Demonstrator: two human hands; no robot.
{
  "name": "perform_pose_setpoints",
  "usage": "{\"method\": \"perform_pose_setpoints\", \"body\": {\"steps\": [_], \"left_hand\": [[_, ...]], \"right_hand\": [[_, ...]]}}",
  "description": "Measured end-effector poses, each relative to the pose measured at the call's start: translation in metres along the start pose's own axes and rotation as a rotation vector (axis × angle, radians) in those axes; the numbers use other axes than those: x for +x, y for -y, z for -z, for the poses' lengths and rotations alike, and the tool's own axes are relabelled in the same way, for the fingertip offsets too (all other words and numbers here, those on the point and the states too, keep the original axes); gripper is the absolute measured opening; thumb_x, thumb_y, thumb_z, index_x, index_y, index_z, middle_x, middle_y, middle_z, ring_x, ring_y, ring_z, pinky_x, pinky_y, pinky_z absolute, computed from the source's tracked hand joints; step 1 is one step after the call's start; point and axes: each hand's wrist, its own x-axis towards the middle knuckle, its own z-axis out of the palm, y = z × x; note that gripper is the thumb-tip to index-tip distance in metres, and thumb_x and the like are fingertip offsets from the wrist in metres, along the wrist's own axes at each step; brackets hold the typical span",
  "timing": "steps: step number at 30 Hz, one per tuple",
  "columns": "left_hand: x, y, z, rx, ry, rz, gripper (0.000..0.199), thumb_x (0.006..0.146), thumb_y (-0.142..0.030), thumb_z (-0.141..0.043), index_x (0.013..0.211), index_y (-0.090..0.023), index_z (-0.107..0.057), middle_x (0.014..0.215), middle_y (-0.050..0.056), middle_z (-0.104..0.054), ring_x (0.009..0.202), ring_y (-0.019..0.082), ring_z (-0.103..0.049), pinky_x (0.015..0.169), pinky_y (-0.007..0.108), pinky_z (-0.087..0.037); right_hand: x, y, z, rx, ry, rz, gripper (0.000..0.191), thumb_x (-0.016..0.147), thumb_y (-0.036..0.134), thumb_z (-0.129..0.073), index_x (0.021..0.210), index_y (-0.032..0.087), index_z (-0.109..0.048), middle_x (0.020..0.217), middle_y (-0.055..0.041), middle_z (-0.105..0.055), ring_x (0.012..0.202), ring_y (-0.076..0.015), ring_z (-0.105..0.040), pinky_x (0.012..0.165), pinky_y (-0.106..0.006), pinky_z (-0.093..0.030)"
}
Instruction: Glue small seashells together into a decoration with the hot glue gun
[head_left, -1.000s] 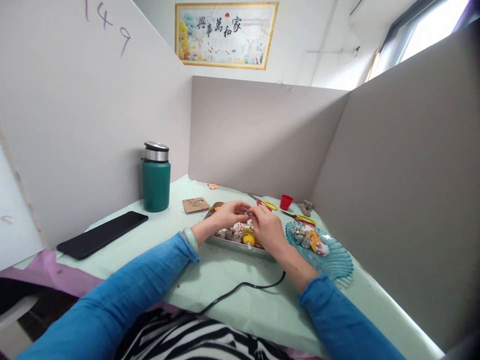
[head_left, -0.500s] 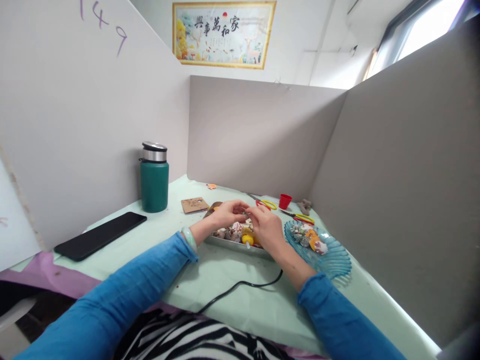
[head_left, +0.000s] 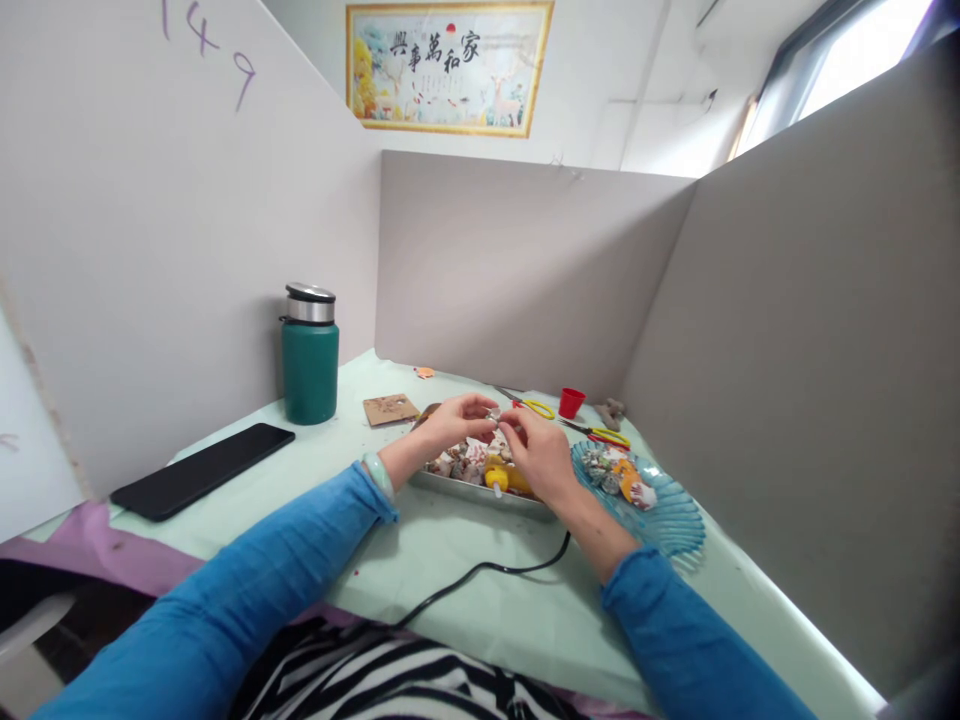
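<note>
Above a metal tray (head_left: pixel 480 492), my left hand (head_left: pixel 457 420) and my right hand (head_left: pixel 538 450) meet fingertip to fingertip. Both pinch a small pale piece (head_left: pixel 493 415), too small to name for sure. Shells (head_left: pixel 466 460) fill part of the tray, below my fingers. A yellow glue gun (head_left: pixel 498 478) lies among them, its nozzle towards me, and my right hand hides part of it. To the right, a blue ribbed glass plate (head_left: pixel 671 515) holds several shells and an orange and white piece (head_left: pixel 628 480).
Two pairs of scissors (head_left: pixel 538 408) (head_left: pixel 609 437) and a red cup (head_left: pixel 571 403) are at the back right. A brown card (head_left: pixel 390 409), green flask (head_left: pixel 310 365) and black phone (head_left: pixel 206 470) stand or lie leftward. A black cord (head_left: pixel 480 568) crosses the front. Grey partitions (head_left: pixel 525 270) enclose the table.
My fingertips have risen slightly and drawn a little apart, so the small pale piece shows more. My right hand has shifted slightly right, uncovering more of the glue gun.
</note>
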Motion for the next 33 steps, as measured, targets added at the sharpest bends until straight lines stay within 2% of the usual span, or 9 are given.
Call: {"method": "perform_pose_setpoints", "body": {"steps": [6, 16, 20, 26, 33], "left_hand": [[-0.0009, -0.0019, -0.0022, 0.030, 0.021, 0.036, 0.045, 0.064, -0.029, -0.075, 0.100, -0.011, -0.055, 0.077, 0.002, -0.063, 0.063, 0.010, -0.061, 0.066, 0.027, -0.048], [-0.0021, -0.0009, -0.0018, 0.019, 0.030, 0.018, 0.042, 0.064, -0.026, -0.075, 0.099, -0.011, -0.056, 0.076, 0.002, -0.063, 0.064, 0.010, -0.061, 0.068, 0.027, -0.049], [-0.0025, -0.0011, -0.0015, 0.005, 0.060, 0.017, 0.044, 0.063, -0.026, -0.075, 0.100, -0.011, -0.056, 0.079, 0.003, -0.064, 0.065, 0.010, -0.061, 0.066, 0.026, -0.048], [-0.0030, -0.0027, -0.0027, 0.001, 0.044, 0.021, 0.044, 0.062, -0.024, -0.075, 0.100, -0.011, -0.056, 0.080, 0.003, -0.063, 0.069, 0.011, -0.061, 0.069, 0.027, -0.049], [-0.0031, -0.0027, -0.0027, 0.042, 0.067, -0.009, 0.040, 0.067, -0.029, -0.072, 0.099, -0.012, -0.055, 0.086, 0.005, -0.063, 0.067, 0.010, -0.060, 0.070, 0.027, -0.048]], "right_hand": [[-0.0001, -0.0065, -0.0043, 0.025, 0.007, 0.024, 0.017, 0.087, 0.020, -0.046, 0.090, 0.019, -0.062, 0.084, -0.0045, -0.063, 0.075, -0.0164, -0.057, 0.070, -0.026, -0.042], [0.0013, -0.0068, -0.0039, 0.065, 0.042, 0.057, 0.018, 0.088, 0.020, -0.045, 0.089, 0.019, -0.063, 0.086, -0.0052, -0.063, 0.077, -0.0165, -0.057, 0.071, -0.027, -0.042], [0.0010, -0.0046, -0.0034, 0.067, 0.038, 0.071, 0.019, 0.088, 0.019, -0.044, 0.088, 0.019, -0.063, 0.086, -0.0053, -0.063, 0.078, -0.0164, -0.057, 0.072, -0.027, -0.042], [0.0006, -0.0031, -0.0020, 0.045, 0.029, 0.071, 0.019, 0.088, 0.019, -0.043, 0.086, 0.019, -0.062, 0.084, -0.0054, -0.063, 0.076, -0.0169, -0.057, 0.069, -0.027, -0.042], [0.0001, -0.0005, -0.0017, 0.025, 0.039, 0.073, 0.018, 0.086, 0.017, -0.043, 0.086, 0.019, -0.061, 0.084, -0.0057, -0.062, 0.075, -0.0169, -0.056, 0.068, -0.027, -0.042]]}}
